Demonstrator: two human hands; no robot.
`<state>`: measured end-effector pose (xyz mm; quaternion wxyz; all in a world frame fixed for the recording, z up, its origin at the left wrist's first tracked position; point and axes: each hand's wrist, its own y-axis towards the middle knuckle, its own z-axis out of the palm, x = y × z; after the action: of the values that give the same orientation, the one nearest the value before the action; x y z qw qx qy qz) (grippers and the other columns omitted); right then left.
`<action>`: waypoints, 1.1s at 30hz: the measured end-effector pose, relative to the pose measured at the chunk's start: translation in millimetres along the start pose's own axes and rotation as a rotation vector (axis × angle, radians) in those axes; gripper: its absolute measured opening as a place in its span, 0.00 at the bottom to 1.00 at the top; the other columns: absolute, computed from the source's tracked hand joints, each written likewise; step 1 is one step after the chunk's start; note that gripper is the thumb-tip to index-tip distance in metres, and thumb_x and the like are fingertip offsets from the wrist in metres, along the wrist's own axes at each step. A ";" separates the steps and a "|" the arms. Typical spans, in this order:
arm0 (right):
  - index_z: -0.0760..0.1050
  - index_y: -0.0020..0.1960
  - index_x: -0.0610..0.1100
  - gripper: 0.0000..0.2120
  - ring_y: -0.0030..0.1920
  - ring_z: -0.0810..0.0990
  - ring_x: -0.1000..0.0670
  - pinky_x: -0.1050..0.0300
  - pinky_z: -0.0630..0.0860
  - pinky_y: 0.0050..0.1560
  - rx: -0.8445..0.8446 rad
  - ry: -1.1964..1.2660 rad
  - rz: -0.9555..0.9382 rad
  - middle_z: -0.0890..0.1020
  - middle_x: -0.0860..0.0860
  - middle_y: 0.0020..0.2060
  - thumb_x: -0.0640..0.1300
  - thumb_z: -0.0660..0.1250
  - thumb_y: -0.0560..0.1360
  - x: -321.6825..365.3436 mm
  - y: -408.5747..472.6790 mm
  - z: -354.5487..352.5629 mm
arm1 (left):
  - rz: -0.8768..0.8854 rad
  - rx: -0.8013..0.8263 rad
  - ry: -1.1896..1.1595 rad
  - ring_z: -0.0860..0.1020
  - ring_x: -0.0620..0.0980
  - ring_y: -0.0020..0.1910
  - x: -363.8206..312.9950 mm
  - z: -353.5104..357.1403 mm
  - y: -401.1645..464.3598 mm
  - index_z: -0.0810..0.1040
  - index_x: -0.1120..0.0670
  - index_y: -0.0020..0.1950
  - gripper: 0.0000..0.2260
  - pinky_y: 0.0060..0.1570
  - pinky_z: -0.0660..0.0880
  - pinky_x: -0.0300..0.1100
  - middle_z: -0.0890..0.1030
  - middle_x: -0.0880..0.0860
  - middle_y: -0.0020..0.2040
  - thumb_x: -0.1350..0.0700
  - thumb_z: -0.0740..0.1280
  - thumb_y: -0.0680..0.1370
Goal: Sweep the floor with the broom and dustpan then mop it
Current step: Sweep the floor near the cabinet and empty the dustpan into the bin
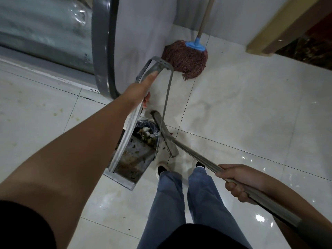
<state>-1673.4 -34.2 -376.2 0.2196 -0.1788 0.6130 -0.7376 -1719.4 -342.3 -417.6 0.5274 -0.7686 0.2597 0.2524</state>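
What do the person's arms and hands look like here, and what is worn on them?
Both hands, left and right, are bare: no gloves, rings or watch show. The forearms are bare too. A short black sleeve covers the left upper arm.

Light is even and moderately dim, with a cool cast. Overhead lamps show as small white glare spots on the glossy floor tiles [251, 108], mostly at lower right. Shadows are soft, deepest under the dustpan [129, 159]. The wide-angle lens bends straight lines near the edges. The near forearm looks soft, and the corners darken.
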 end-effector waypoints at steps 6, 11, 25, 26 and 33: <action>0.68 0.37 0.46 0.12 0.14 0.60 0.56 0.72 0.59 0.15 0.002 0.012 0.009 0.63 0.50 0.20 0.39 0.57 0.80 -2.9 -1.7 -2.4 | -0.009 0.065 0.049 0.69 0.49 0.30 -13.8 4.6 4.7 0.69 0.55 0.36 0.25 0.39 0.70 0.43 0.70 0.51 0.30 0.33 0.56 0.74; 0.70 0.39 0.43 0.12 0.13 0.61 0.55 0.72 0.60 0.14 0.004 0.055 0.009 0.64 0.48 0.19 0.37 0.56 0.80 -1.9 -4.7 -0.3 | -0.011 0.090 0.018 0.67 0.47 0.27 -30.3 13.1 13.6 0.72 0.57 0.51 0.26 0.36 0.68 0.41 0.68 0.50 0.29 0.34 0.59 0.74; 0.68 0.39 0.47 0.12 0.12 0.62 0.58 0.72 0.57 0.14 0.041 0.055 0.036 0.68 0.53 0.15 0.41 0.56 0.81 -4.8 4.7 -0.9 | -0.011 0.055 0.069 0.67 0.47 0.25 -42.7 24.0 19.7 0.71 0.56 0.40 0.24 0.31 0.68 0.39 0.68 0.51 0.27 0.34 0.58 0.75; 0.68 0.38 0.48 0.12 0.12 0.61 0.58 0.72 0.56 0.14 0.030 0.056 0.018 0.68 0.54 0.15 0.40 0.56 0.81 -4.7 4.3 -0.7 | -0.012 0.057 0.064 0.67 0.47 0.25 -41.5 23.8 19.5 0.71 0.56 0.40 0.24 0.32 0.69 0.39 0.68 0.51 0.27 0.34 0.57 0.75; 0.68 0.38 0.46 0.13 0.12 0.61 0.58 0.72 0.55 0.14 0.029 0.040 0.011 0.67 0.54 0.15 0.39 0.55 0.81 -3.5 5.2 1.6 | 0.018 0.031 0.045 0.67 0.46 0.24 -45.9 13.4 12.5 0.73 0.58 0.49 0.26 0.31 0.69 0.39 0.68 0.50 0.27 0.34 0.56 0.75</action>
<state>-1669.0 -34.4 -380.9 0.2138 -0.1573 0.6075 -0.7487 -1763.1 -327.4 -399.9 0.5311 -0.7633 0.2825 0.2357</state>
